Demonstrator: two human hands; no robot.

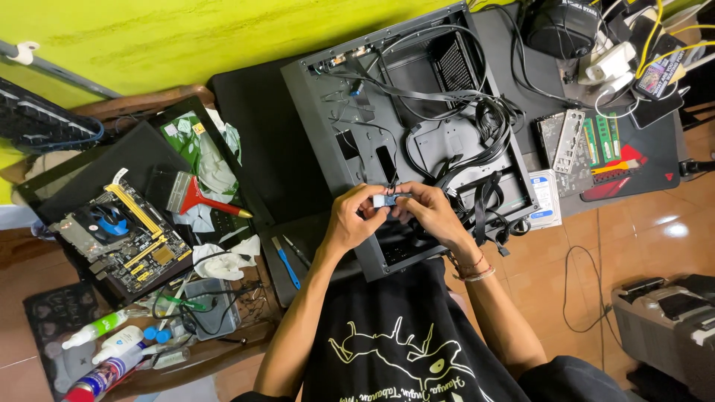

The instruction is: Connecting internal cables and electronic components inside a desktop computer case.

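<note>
White plastic, a small connector plug (380,200), sits pinched between both hands just above the near edge of the open computer case (417,141). The left hand (354,219) closes its grip on the plug's left end with thumb and fingertips; the right hand (428,212) clamps the other end, where a short dark lead (403,196) runs off to the right toward the bundle of black cables (484,149) lying inside the case. The plug's long axis runs left to right, level with the knuckles, and both hands are about equally near it, meeting over it from either side. I cannot tell whether two mating halves are held or only one piece.

Just left of the left forearm, a blue-handled screwdriver (285,262) lies on the dark surface (253,126). Further left a motherboard (119,234) with a blue-centred fan rests on a tray, a red-handled brush (195,196) beside it, and spray bottles (112,350) lie near the lower corner. Right of the case are a hard drive (545,197), a metal back plate (567,140) and green memory sticks (602,139). Beyond stands a yellow-green wall (186,33); the floor (588,275) is reddish tile.
</note>
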